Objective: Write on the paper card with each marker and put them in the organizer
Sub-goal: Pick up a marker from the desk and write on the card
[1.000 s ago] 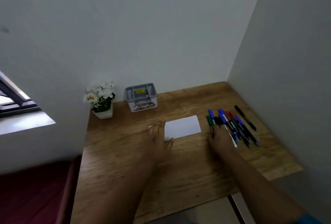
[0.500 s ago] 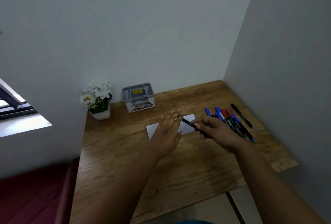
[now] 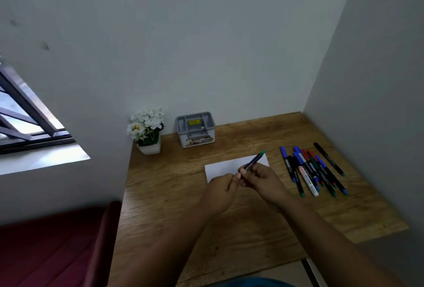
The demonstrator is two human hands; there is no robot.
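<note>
At far left, window [image 3: 27, 121]: dark frame, bars tilted, bright sill below it.
Seat [image 3: 52, 247]: dark red upholstery, low left, up against the desk's left edge.
Desk [image 3: 174, 213]: wood-grain top, tucked into the corner of two pale walls.
Flower pot [image 3: 148, 147]: small white pot, white flowers with green leaves, back-left corner of desk, against the wall.
Organizer [image 3: 196, 129]: grey plastic, upright, divided compartments, yellow sticker inside, label on front face; just right of the flower pot, near the back wall; what sits in the compartments too small to tell.
Paper card [image 3: 226, 166]: white, flat on desk mid-way, near edge hidden by both hands.
Left hand [image 3: 221, 191]: over the card's near-left part, fingers curled, fingertips pinching at the lower end of the held marker; whether that end is a cap, cannot tell.
Green marker [image 3: 253, 161]: dark barrel, green tip end pointing up and right, tilted, lifted above the card.
Right hand [image 3: 261, 180]: fingers curled round the marker barrel, thumb and forefinger pinching it; touching the left hand's fingertips.
Marker pile [image 3: 314, 172]: blue, red, green and black markers plus one white-barrelled one, lying loosely side by side and overlapping on the desk, right of the card, apart from it.
Black marker [image 3: 328, 158]: lies slightly off the pile's right side, green end toward the near edge.
</note>
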